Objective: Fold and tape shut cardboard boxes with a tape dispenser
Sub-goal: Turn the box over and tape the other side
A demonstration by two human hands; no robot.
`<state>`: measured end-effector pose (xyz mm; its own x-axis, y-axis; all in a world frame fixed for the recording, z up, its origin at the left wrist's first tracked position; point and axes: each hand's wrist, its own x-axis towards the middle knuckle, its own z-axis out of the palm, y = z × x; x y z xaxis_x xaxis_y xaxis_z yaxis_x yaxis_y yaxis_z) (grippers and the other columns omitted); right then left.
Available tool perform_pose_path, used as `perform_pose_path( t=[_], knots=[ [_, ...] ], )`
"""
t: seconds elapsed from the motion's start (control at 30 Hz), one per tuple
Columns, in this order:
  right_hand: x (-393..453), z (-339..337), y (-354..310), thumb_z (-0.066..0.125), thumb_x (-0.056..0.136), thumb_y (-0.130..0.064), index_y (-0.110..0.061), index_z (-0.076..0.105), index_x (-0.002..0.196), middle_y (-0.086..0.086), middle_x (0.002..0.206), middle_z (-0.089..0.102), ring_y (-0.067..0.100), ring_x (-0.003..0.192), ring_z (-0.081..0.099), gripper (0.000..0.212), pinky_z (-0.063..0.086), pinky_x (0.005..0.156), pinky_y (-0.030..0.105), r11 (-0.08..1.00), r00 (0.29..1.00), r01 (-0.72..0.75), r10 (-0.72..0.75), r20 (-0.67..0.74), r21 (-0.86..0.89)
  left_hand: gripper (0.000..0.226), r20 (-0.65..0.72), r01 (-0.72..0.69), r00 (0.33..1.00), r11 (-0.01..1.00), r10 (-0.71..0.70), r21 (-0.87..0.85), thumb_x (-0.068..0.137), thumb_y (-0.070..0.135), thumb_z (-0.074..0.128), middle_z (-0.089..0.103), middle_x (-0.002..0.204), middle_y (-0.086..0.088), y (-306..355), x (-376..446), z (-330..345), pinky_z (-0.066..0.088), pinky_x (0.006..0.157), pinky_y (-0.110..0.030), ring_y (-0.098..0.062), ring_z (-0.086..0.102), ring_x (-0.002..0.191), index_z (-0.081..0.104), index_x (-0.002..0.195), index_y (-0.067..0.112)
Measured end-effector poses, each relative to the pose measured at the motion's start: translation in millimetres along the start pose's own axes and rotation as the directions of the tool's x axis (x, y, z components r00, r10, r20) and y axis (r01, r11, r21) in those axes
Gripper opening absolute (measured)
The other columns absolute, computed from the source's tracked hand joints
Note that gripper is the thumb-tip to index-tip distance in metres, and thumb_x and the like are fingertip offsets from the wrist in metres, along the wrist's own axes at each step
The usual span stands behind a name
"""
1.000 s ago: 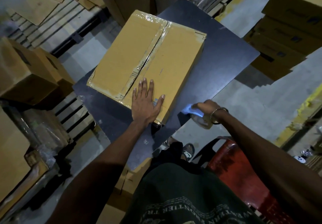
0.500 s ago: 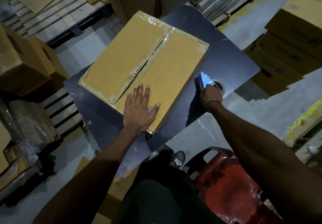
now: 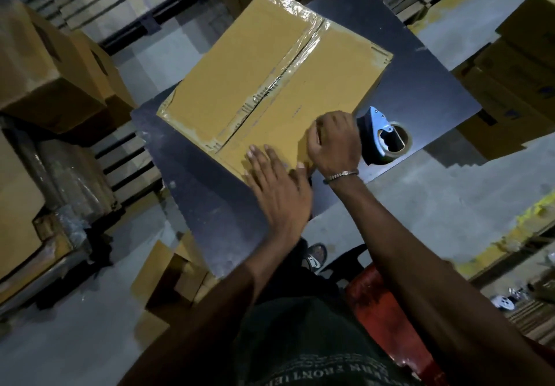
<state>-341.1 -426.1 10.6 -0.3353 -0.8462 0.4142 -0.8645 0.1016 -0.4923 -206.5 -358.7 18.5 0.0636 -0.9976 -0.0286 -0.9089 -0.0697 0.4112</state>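
since the earlier frame, the dispenser (image 3: 386, 136) has been set down on the table (image 3: 426, 85) just right of the box (image 3: 270, 85), and the right hand (image 3: 335, 142) has been moved onto the box's near right corner. right fingers are seen curled at the corner edge; whether cardboard is gripped cannot be told. the left hand (image 3: 279, 187) is laid flat on the near edge, fingers straight and spread. the box is shown centred on the table, its seam covered by tape (image 3: 288, 64). a red chair (image 3: 390, 319) is visible below.
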Motion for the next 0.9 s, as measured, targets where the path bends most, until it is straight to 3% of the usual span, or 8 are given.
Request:
perform_pose_path(
  t=[0.17,0.27,0.33,0.5,0.63,0.73,0.83,0.9],
  knots=[
    [-14.6,24.9,-7.7,0.056,0.097,-0.021,-0.008,0.067,0.124,0.015,0.139,0.060,0.033,0.140,0.049,0.032,0.041,0.110,0.048,0.999,0.987,0.029,-0.035,0.157,0.042,0.077,-0.056,-0.055,0.997,0.994,0.061,0.097,0.108,0.043,0.037,-0.001,0.175,-0.021,0.2,-20.3,26.0,0.009,0.128,-0.061,-0.036,-0.004,0.163,0.012,0.166,0.001],
    [-14.8,22.8,-5.1,0.053,0.098,-0.017,-0.008,0.065,0.129,0.016,0.144,0.057,0.034,0.144,0.046,0.035,0.040,0.111,0.049,0.998,0.983,0.046,-0.053,0.173,0.048,0.062,-0.186,-0.127,0.975,0.992,0.122,-0.014,0.111,0.037,0.045,0.024,0.172,-0.016,-8.5,-17.3,38.1,0.017,0.128,-0.061,-0.032,0.015,0.162,0.034,0.162,0.004],
    [-13.3,21.3,-1.9,0.050,0.100,-0.020,-0.010,0.063,0.133,0.015,0.148,0.054,0.032,0.147,0.042,0.037,0.038,0.113,0.048,0.998,0.977,0.066,-0.066,0.204,0.006,0.049,-0.308,-0.104,0.950,0.982,0.051,-0.159,0.110,0.028,0.051,0.040,0.166,-0.012,-7.4,-14.6,45.2,0.025,0.125,-0.061,-0.029,0.027,0.159,0.051,0.155,0.007],
    [-15.6,29.7,2.9,0.047,0.102,-0.025,-0.015,0.059,0.141,0.011,0.155,0.049,0.027,0.151,0.037,0.042,0.034,0.115,0.046,0.993,0.973,0.109,-0.099,0.207,-0.037,0.041,-0.489,-0.091,0.868,0.944,-0.081,-0.317,0.103,0.010,0.064,0.047,0.159,-0.021,-14.7,5.4,55.7,0.034,0.122,-0.059,-0.038,0.036,0.154,0.062,0.143,0.003],
    [-14.5,45.1,-16.9,0.049,0.097,-0.025,-0.017,0.059,0.141,0.009,0.156,0.048,0.025,0.151,0.036,0.046,0.029,0.115,0.041,0.996,0.987,0.019,-0.004,0.163,-0.091,0.045,-0.435,0.023,0.835,0.809,-0.339,-0.587,0.105,0.007,0.062,0.036,0.165,-0.024,-30.1,29.6,54.5,0.040,0.119,-0.055,-0.036,0.027,0.158,0.055,0.147,-0.005],
    [-14.1,49.0,-20.4,0.051,0.093,-0.026,-0.017,0.058,0.141,0.009,0.156,0.047,0.026,0.152,0.035,0.049,0.030,0.114,0.043,0.994,0.986,0.016,0.003,0.169,-0.112,0.053,-0.366,-0.018,0.850,0.673,-0.379,-0.739,0.109,0.006,0.053,0.028,0.170,-0.019,-39.2,23.3,52.0,0.035,0.123,-0.051,-0.031,0.027,0.159,0.038,0.158,-0.004],
    [-14.0,47.7,-16.1,0.048,0.096,-0.029,-0.017,0.056,0.143,0.009,0.157,0.045,0.026,0.152,0.033,0.049,0.029,0.113,0.044,0.990,0.983,0.053,-0.029,0.182,-0.128,0.056,-0.206,0.095,0.810,0.468,-0.549,-0.879,0.110,0.018,0.049,0.045,0.161,0.017,-31.5,11.6,45.5,0.046,0.111,-0.031,-0.006,0.050,0.143,0.034,0.163,0.006],
    [-13.1,47.1,-18.5,0.045,0.098,-0.030,-0.017,0.055,0.144,0.009,0.158,0.044,0.026,0.153,0.032,0.048,0.028,0.113,0.044,0.988,0.982,0.052,-0.024,0.190,-0.144,0.057,-0.165,0.158,0.793,0.460,-0.587,-0.874,0.111,0.027,0.049,0.049,0.154,0.026,-30.5,7.0,46.8,0.050,0.105,-0.028,-0.001,0.055,0.135,0.035,0.164,0.014]
  ],
)
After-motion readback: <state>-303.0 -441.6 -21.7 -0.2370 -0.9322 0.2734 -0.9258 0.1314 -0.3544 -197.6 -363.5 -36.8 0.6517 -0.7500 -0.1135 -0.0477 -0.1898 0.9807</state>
